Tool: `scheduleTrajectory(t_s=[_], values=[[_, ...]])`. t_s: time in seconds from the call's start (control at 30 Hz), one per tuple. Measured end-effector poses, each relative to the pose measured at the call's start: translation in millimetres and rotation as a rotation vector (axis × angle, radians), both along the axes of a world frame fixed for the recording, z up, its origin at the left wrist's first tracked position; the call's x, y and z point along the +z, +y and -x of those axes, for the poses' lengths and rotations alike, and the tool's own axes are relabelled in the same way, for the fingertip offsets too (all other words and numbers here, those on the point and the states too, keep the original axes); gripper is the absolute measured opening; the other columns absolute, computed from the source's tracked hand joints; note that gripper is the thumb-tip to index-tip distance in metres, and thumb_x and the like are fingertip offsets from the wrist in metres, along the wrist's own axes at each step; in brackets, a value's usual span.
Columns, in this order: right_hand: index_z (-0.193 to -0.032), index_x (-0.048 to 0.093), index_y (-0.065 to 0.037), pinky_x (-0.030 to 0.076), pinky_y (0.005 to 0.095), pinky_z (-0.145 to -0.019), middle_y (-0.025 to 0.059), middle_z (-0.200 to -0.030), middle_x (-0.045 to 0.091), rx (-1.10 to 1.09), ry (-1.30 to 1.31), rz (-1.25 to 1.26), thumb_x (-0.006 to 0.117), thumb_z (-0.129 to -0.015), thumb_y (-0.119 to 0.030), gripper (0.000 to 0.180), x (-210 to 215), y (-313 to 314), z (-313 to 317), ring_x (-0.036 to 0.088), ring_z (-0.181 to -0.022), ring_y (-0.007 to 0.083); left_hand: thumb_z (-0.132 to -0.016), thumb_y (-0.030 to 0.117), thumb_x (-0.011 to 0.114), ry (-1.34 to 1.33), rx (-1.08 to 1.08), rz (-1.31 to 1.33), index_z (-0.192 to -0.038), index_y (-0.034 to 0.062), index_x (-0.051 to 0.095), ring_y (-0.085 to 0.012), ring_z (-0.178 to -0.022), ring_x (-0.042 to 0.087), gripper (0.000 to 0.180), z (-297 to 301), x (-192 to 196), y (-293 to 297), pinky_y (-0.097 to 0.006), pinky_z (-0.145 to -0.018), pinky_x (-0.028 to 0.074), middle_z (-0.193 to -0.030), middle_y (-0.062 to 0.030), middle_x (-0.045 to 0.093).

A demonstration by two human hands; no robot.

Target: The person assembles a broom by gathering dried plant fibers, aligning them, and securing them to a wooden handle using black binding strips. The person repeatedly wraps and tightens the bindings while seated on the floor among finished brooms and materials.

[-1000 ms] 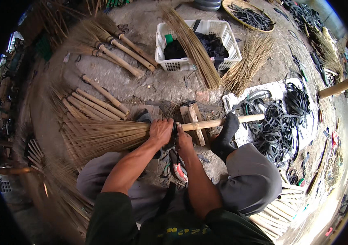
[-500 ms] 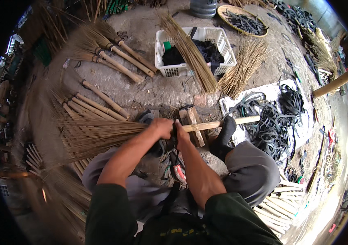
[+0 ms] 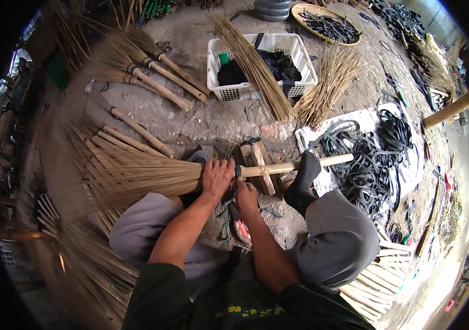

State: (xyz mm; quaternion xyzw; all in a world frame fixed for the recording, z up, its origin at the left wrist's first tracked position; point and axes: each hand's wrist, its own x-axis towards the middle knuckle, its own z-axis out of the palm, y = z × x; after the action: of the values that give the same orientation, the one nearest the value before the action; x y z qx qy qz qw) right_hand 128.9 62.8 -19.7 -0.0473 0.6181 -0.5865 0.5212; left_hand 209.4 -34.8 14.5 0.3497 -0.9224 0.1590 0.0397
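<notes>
A broom lies sideways across my lap, its brown twig bristles (image 3: pixel 135 175) fanning left and its bamboo handle (image 3: pixel 278 168) pointing right. My left hand (image 3: pixel 219 177) is closed over the bristles just left of a black rubber binding (image 3: pixel 239 171) where they meet the handle. Directly below that binding is my right hand (image 3: pixel 247 197), fingers curled in, apparently on the end of the black strip; its fingertips are partly hidden. My foot in a dark sock (image 3: pixel 305 179) presses against the handle. Wooden blocks (image 3: pixel 258 165) lie under the handle.
Finished brooms (image 3: pixel 160 82) lie at the far left. A white plastic basket (image 3: pixel 234 92) holds black strips, with twig bundles (image 3: pixel 328 82) across and beside it. Tangled rubber strips (image 3: pixel 363 170) cover a white sheet at right. Bamboo handles (image 3: pixel 374 280) are piled near my right knee.
My left hand has flattened more over the bristles beside the binding. The right hand has dropped from above the binding to just below it. The broom has shifted only slightly.
</notes>
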Motion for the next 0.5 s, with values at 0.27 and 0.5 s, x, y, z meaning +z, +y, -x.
scheduleTrajectory(t_s=[0.27,0.5], values=[[-0.073,0.057,-0.011,0.027,0.0317,-0.043,-0.0044,-0.056,0.044,0.049,-0.417,-0.205,0.067,-0.096,-0.055,0.051,33,-26,34,0.039,-0.045,0.0112,-0.074,0.018,0.075,-0.373,-0.006,-0.759,-0.117,0.0071,0.067,-0.0326,-0.113,0.066,0.045,22,36,-58,-0.047,-0.100,0.047,-0.108,-0.0163,0.072],[-0.082,0.061,-0.010,0.031,0.0297,-0.047,-0.0026,-0.064,0.049,-0.011,-0.353,-0.085,0.067,-0.097,-0.053,0.046,13,-31,20,0.046,-0.053,0.0089,-0.079,0.012,0.073,-0.351,0.193,-0.643,-0.125,0.0080,0.059,-0.0328,-0.107,0.072,0.048,25,33,-34,-0.045,-0.085,0.055,-0.106,-0.0146,0.076]])
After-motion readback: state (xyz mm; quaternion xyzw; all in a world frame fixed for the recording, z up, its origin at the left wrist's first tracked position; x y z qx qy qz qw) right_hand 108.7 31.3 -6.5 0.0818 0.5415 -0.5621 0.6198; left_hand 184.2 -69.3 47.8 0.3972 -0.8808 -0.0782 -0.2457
